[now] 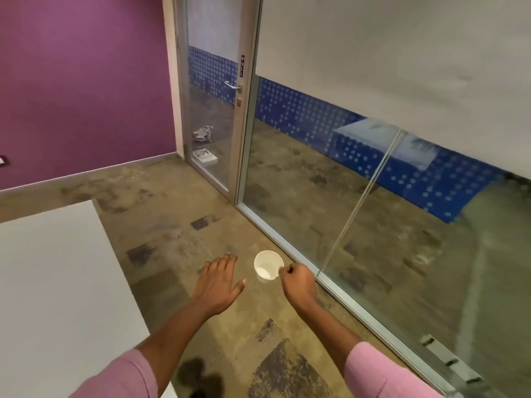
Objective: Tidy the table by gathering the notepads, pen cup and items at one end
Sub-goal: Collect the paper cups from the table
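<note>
A small white paper cup is seen at lower centre of the frame, mouth turned up toward the camera, inside plain white. Its rim is pinched on the right side by the right hand, fingers curled in, thumb against the rim edge. The cup is framed against the mottled brown-grey carpet floor, just beside the base rail of the glass partition wall; whether it is touching the floor cannot be told.

The left hand is held out flat just left of the cup, palm down, fingers straight and slightly spread, nothing held, apart from the cup.

Pink sleeves are seen on both forearms at the bottom edge, left and right.

A plain white table top fills the lower left of the frame; only a corner and edge are shown, well apart from the cup.

A purple painted wall is at upper left. A glass door with a metal frame and a silver lever handle stands at upper centre. A blue band with pale dots runs behind the glass, upper centre to right.
</note>
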Available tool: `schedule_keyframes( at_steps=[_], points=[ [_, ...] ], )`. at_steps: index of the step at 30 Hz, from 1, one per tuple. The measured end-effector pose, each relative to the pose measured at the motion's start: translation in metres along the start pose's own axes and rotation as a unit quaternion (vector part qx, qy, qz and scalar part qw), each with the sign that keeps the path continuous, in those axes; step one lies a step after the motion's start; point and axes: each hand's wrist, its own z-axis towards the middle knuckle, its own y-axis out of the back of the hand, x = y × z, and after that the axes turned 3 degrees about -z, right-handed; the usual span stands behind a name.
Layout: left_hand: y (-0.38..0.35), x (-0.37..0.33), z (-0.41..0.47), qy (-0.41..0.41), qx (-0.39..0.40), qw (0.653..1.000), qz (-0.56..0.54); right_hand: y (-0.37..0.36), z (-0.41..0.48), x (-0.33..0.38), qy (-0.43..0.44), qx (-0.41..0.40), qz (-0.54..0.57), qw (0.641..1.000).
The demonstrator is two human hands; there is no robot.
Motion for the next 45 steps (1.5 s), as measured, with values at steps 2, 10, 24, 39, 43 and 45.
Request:
schedule_keyframes(
  at_steps=[2, 10, 24, 39, 43, 45],
  points=[
    [0.003, 0.013, 0.027, 0.017, -0.002, 1.000, 0.004, -0.006, 0.034, 0.016, 0.011, 0.010, 0.001, 1.000],
    [0.019, 0.076, 0.160, 0.122, -0.042, 0.991, 0.043, -0.045, 0.194, 0.098, 0.096, 0.081, 0.035, 0.991],
    [0.060, 0.161, 0.331, 0.302, -0.096, 0.946, 0.070, -0.108, 0.409, 0.249, 0.254, 0.190, 0.042, 0.947],
    [0.109, 0.368, 0.449, 0.460, -0.141, 0.873, 0.082, -0.258, 0.528, 0.463, 0.393, 0.286, 0.028, 0.873],
    [0.133, 0.415, 0.465, 0.493, -0.140, 0.853, 0.103, -0.297, 0.547, 0.519, 0.423, 0.304, 0.036, 0.853],
    [0.140, 0.436, 0.467, 0.504, -0.134, 0.845, 0.120, -0.316, 0.550, 0.542, 0.429, 0.326, 0.042, 0.841]
  ],
)
